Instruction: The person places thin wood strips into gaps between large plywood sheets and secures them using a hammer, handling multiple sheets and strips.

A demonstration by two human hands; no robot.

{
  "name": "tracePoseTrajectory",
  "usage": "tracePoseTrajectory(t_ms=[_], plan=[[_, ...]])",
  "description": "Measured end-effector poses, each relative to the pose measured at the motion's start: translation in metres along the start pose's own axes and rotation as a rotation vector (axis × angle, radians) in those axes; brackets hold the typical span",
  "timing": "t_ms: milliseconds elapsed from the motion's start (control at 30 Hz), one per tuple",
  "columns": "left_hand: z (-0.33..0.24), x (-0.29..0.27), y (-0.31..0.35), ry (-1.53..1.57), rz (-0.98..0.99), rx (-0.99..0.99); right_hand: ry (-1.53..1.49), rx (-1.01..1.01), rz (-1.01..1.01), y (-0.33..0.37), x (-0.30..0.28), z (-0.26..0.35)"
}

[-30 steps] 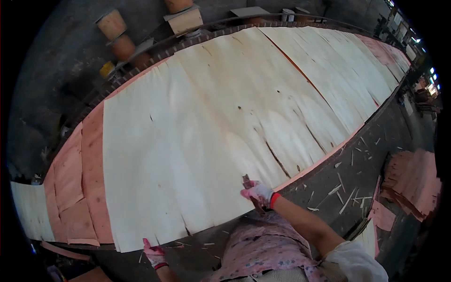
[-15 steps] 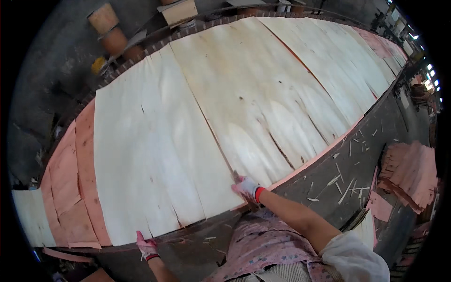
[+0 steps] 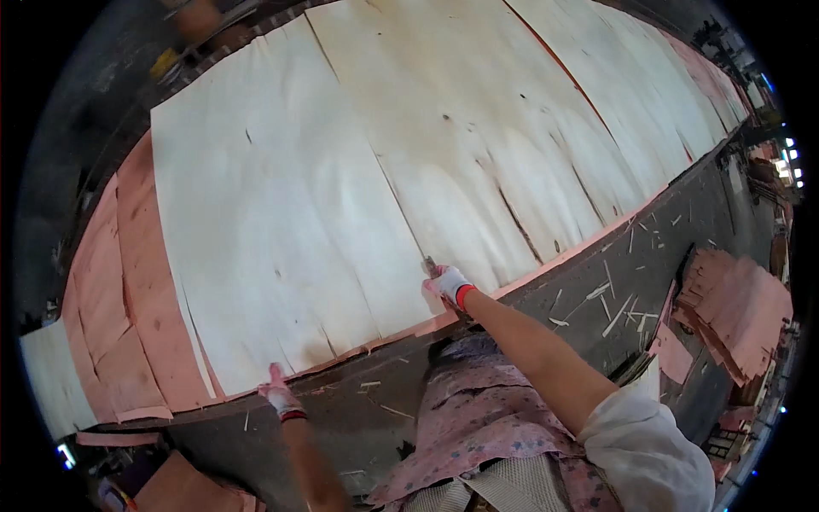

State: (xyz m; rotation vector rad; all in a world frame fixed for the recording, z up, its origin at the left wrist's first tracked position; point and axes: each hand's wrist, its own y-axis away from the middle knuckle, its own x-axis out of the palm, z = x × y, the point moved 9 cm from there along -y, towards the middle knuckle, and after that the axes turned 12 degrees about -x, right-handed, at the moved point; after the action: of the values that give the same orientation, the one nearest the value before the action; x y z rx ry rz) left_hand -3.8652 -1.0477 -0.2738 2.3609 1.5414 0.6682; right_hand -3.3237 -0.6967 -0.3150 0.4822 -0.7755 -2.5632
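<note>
A broad, pale wood veneer sheet lies over a pinkish veneer layer, beside another pale veneer sheet at its right. My left hand, in a white and pink glove with a red cuff, is closed at the near edge of the left sheet, one fingertip on top. What its other fingers do underneath is partly hidden. My right hand, gloved alike, is closed round a small, dark, knife-like tool. Its tip rests at the near end of the seam between both sheets.
Wood slivers litter the dark floor at right. A stack of pinkish veneer pieces stands farther right, and a pinkish board lies at lower left. Dark splits run through the pale sheets. Drum-like containers stand beyond the far edge.
The left pale sheet has shifted away from me, baring a pinkish strip along its near edge. My left hand has moved with it. The whole view has tipped, so everything sits higher.
</note>
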Motion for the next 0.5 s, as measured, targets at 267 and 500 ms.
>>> tracePoseTrajectory(t_ms=[267, 500], plan=[[0.108, 0.296, 0.169, -0.781, 0.483, 0.157, 0.051, 0.183, 0.020, 0.015, -0.041, -0.017], [0.161, 0.335, 0.199, -1.864, 0.652, 0.622, 0.487, 0.026, 0.428, 0.059, -0.078, 0.061]])
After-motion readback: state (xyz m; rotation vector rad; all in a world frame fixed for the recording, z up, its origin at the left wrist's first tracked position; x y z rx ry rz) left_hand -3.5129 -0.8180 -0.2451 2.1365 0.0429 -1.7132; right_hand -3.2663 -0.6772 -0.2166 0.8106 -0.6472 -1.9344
